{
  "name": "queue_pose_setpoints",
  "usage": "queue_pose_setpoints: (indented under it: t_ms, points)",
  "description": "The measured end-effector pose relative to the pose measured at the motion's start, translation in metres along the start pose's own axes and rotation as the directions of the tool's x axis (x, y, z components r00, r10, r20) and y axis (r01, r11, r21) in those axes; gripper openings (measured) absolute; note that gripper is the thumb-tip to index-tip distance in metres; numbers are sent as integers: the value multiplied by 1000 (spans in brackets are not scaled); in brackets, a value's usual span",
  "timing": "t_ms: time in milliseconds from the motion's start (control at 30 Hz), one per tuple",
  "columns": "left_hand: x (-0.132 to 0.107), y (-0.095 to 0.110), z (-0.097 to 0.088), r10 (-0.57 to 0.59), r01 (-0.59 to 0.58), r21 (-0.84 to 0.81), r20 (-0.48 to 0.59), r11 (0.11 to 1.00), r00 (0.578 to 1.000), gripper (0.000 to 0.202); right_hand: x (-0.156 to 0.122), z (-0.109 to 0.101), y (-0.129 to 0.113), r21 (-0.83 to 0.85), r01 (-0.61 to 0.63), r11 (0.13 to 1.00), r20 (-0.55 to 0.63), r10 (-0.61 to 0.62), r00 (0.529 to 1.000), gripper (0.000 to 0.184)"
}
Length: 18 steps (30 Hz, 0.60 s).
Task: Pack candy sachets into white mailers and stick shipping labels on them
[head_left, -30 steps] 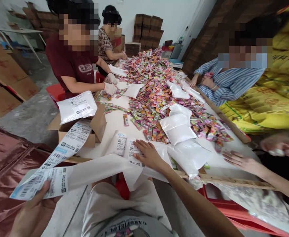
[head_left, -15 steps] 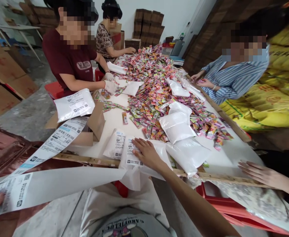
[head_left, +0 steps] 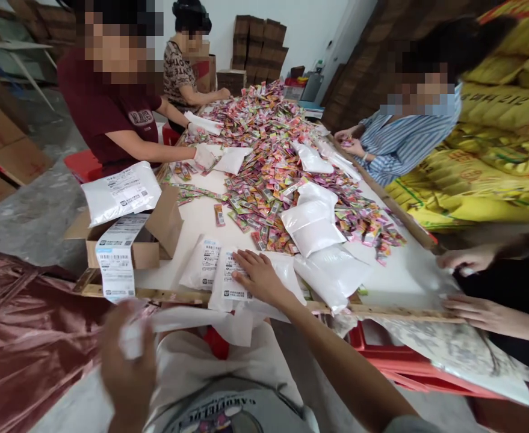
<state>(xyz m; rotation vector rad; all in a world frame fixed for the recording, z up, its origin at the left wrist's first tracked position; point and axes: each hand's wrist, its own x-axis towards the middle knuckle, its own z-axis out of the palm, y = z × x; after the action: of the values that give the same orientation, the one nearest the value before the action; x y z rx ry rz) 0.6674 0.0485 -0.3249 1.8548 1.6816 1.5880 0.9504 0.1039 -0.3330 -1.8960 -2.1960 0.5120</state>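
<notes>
My left hand (head_left: pixel 129 358), smeared by motion, is at the lower left above my lap. Its thumb and fingers close around a white paper strip (head_left: pixel 178 320) that runs right to the near table edge. My right hand (head_left: pixel 260 278) lies with fingers stretched out on a white shipping bag (head_left: pixel 226 282) bearing a printed label. A second labelled bag (head_left: pixel 201 263) lies just left of it. From an open cardboard box (head_left: pixel 170 224), a strip of printed labels (head_left: pixel 116 264) hangs over the table edge. Another labelled white bag (head_left: pixel 122 191) rests on top of that box.
A large heap of small colourful packets (head_left: pixel 268 144) covers the table's middle. Plain white bags (head_left: pixel 313 225) lie to my right. Several co-workers are around the table; one person's hand (head_left: pixel 481 311) is at the right edge. Yellow sacks (head_left: pixel 481 174) are stacked at right.
My left hand has moved right, drawing the white strip with it. The label strip, earlier stretched toward that hand, now hangs from the box. My right hand stays on the bag.
</notes>
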Motion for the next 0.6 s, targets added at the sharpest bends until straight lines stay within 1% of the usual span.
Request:
queue_pose_setpoints:
  t_ms: [33, 67, 133, 167, 200, 267, 333, 400, 433, 533, 600]
  points:
    - [-7, 13, 18, 151, -147, -36, 174, 989, 973, 27, 0, 0, 0, 1, -1, 1000, -4, 1, 1000, 59]
    - [-15, 24, 34, 276, -266, -75, 337, 961, 900, 23, -1, 0, -1, 2, 0, 1000, -7, 0, 1000, 59]
    - [-30, 38, 62, 348, -365, -58, 473, 929, 810, 20, -2, -1, -1, 3, 7, 1000, -14, -7, 1000, 60]
    - [-36, 42, 72, 364, -398, -39, 497, 916, 788, 22, -2, -1, -1, 3, 12, 1000, -20, -12, 1000, 60]
    - [-41, 44, 81, 367, -417, -12, 498, 909, 786, 25, -3, 0, -1, 5, 15, 1000, -27, -15, 1000, 60]
    - [-47, 45, 92, 363, -432, 39, 478, 901, 800, 26, -4, 0, 0, 8, 17, 1000, -45, -17, 999, 61]
    - [-49, 44, 99, 341, -417, 72, 461, 906, 819, 20, -4, 0, -1, 8, 15, 1000, -55, -15, 998, 63]
    - [-50, 45, 103, 337, -410, 57, 472, 910, 814, 8, -4, 0, -2, 9, 13, 1000, -55, -13, 998, 65]
    - [-51, 45, 104, 348, -414, 30, 486, 910, 802, 2, -4, 0, -2, 9, 13, 1000, -53, -12, 999, 66]
    - [-58, 44, 101, 385, -424, -57, 541, 904, 748, 10, -4, -2, -2, 6, 10, 1000, -45, -10, 999, 64]
    - [-64, 40, 94, 410, -434, -102, 571, 895, 711, 14, -5, -3, -1, 1, 14, 1000, -40, -14, 999, 69]
